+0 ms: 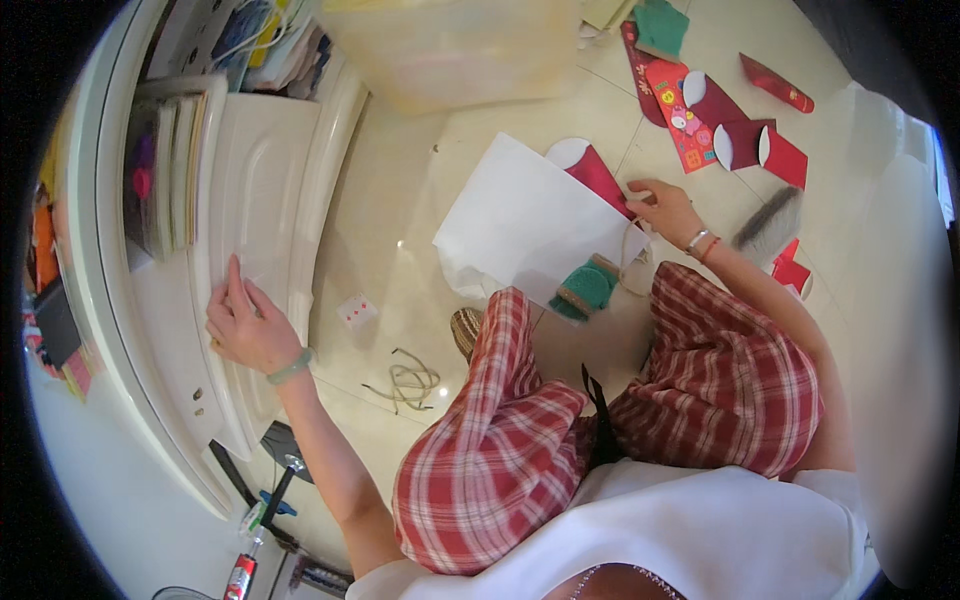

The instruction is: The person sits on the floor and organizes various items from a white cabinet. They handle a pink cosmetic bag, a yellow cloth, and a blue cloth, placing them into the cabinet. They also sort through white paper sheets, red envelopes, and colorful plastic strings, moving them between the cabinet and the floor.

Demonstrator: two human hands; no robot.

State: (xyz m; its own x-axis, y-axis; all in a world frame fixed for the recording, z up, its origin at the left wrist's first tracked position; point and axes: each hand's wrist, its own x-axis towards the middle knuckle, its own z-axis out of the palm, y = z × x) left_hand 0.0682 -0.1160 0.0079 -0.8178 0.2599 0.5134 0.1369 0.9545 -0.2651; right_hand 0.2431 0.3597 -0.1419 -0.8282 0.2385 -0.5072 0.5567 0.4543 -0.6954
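Note:
My left hand, a green bangle at its wrist, lies with fingers spread against the white curved drawer front on the left. It holds nothing. My right hand has its fingers bent together at the right edge of a large white sheet or flat bag. A dark red envelope juts out from under that white thing, its corner at my fingertips. Exactly what the fingers grip is hidden. Just below them hangs a thin pale cord loop. A green and brown folded piece lies close to my knees.
Several red envelopes and a green piece lie at the far right, near a grey furry thing. A pale yellowish box stands ahead. A playing card and a tangled cord rest on the tiled floor.

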